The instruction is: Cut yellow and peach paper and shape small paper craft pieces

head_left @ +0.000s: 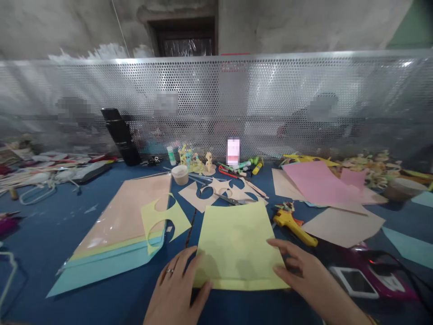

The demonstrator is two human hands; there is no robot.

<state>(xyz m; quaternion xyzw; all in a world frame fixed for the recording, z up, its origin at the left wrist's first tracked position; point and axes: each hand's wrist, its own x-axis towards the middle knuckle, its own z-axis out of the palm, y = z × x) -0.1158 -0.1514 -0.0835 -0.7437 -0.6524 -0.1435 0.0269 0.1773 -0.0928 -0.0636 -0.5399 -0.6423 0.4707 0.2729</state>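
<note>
A sheet of pale yellow paper (238, 243) lies on the blue table in front of me, with a fold or second edge along its near side. My left hand (179, 286) rests at its lower left edge, fingers apart and the thumb near the corner. Across from it, my right hand (302, 273) is at the right edge, fingers spread and their tips over the paper's margin. Just beyond the sheet lie scissors (233, 199) on pale paper offcuts with round holes. A yellow offcut (152, 221) with round cut-outs lies to the left.
A plastic-wrapped stack of coloured paper (125, 216) lies left. On the right are a yellow glue gun (294, 228), pink paper (314, 180) and a white-framed device (353, 282). A black bottle (122, 137) and a lit phone (233, 151) stand by the perforated metal screen (189, 85).
</note>
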